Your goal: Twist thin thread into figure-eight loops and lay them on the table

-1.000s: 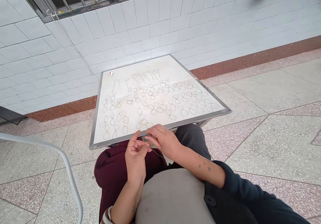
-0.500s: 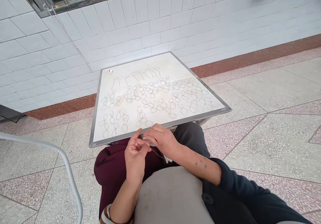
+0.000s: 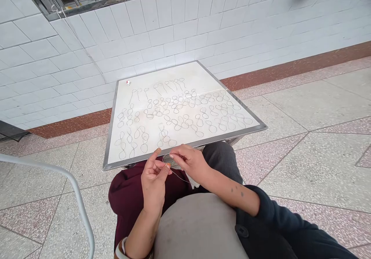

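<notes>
A thin wire [image 3: 181, 177] runs between my two hands, just off the near edge of the table and above my lap. My left hand [image 3: 155, 181] pinches it between thumb and fingers, its index finger pointing up. My right hand [image 3: 189, 160] grips another part of the wire by its fingertips, where it bends into a small loop. The wire's free tail trails down to the right under my right wrist. On the white table [image 3: 162, 71] beyond lie many thin wire pieces [image 3: 179, 121], mostly twisted into figure-eight loops, with single-loop ones farther back.
A small red and white object [image 3: 128, 83] sits at the table's far left corner. The table stands against a white tiled wall [image 3: 162, 31] below a barred window. A grey curved metal tube [image 3: 78, 193] rises at the left above the speckled floor.
My right hand has moved slightly right and away from my left, opening a gap where a wire loop now shows. My left hand has shifted a little left.
</notes>
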A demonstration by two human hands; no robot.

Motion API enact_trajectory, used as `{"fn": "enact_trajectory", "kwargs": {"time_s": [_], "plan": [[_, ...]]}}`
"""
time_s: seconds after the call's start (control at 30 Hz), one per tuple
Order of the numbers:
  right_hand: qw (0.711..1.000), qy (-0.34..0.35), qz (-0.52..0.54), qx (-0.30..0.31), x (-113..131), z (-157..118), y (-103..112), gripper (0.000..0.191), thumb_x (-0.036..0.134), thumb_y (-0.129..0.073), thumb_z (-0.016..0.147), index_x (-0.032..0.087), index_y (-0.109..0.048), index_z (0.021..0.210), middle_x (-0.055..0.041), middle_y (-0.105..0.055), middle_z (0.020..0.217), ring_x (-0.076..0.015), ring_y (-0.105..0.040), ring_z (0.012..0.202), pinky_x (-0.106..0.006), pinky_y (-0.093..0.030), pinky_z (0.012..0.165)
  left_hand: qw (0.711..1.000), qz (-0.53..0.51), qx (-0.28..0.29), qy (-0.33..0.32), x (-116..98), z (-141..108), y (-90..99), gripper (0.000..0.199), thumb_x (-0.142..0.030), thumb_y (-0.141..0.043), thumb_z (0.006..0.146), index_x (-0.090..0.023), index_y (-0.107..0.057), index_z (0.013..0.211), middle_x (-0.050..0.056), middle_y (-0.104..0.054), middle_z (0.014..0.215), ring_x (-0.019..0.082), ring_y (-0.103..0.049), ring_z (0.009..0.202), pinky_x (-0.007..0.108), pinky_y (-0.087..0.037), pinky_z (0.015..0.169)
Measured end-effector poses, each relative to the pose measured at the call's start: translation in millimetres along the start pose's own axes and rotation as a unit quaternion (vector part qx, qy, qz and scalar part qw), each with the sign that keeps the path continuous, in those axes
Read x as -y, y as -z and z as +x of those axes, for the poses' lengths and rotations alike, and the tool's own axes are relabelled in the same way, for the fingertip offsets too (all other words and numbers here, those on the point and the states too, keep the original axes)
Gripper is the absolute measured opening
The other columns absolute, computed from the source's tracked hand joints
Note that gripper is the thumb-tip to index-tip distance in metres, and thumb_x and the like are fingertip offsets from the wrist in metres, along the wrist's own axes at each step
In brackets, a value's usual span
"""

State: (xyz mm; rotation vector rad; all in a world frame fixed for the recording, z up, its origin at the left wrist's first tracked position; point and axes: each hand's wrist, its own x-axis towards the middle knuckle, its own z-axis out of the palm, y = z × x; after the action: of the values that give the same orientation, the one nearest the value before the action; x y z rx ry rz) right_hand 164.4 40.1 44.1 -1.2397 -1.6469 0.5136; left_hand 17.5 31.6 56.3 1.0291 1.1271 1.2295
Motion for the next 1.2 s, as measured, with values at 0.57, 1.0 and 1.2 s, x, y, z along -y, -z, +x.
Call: {"fn": "enact_trajectory", "kwargs": {"time_s": [0.57,1.0,1.2], "plan": [[0.985,-0.014,0.066,0.161,6.4,-5.8,-6.4,0.019,0.034,-0.047,0.098,0.021,-0.059,0.092,0.0012,-0.066,0.078,-0.0129,-0.059,0.074,-0.025,-0.046,0.069,0.994,-0.061,-0.084,-0.041,-8.5,3.3,5.9,0.052,-0.021,-0.075,0.076,-0.023,-0.061,0.125,-0.006,-0.058,0.070,0.008,-0.057,0.065,0.026,-0.049,0.083],[0.977,0.003,0.031,0.211,7.2,-21.1,-15.8,0.020,0.020,-0.038,0.098,0.022,-0.053,0.086,0.0019,-0.066,0.074,-0.0141,-0.060,0.074,-0.027,-0.045,0.071,0.975,-0.119,-0.155,-0.110,-18.9,22.5,21.6,0.048,-0.016,-0.079,0.068,-0.019,-0.067,0.115,-0.005,-0.059,0.066,0.009,-0.057,0.065,0.023,-0.048,0.069],[0.966,-0.087,0.054,0.239,-10.8,-34.9,-6.4,0.021,0.023,-0.037,0.099,0.023,-0.056,0.088,0.0039,-0.068,0.071,-0.0128,-0.060,0.064,-0.027,-0.049,0.065,0.962,-0.114,-0.207,-0.139,-26.7,32.6,40.5,0.048,-0.014,-0.078,0.067,-0.019,-0.068,0.114,-0.005,-0.058,0.066,0.009,-0.057,0.066,0.024,-0.049,0.068]]}}
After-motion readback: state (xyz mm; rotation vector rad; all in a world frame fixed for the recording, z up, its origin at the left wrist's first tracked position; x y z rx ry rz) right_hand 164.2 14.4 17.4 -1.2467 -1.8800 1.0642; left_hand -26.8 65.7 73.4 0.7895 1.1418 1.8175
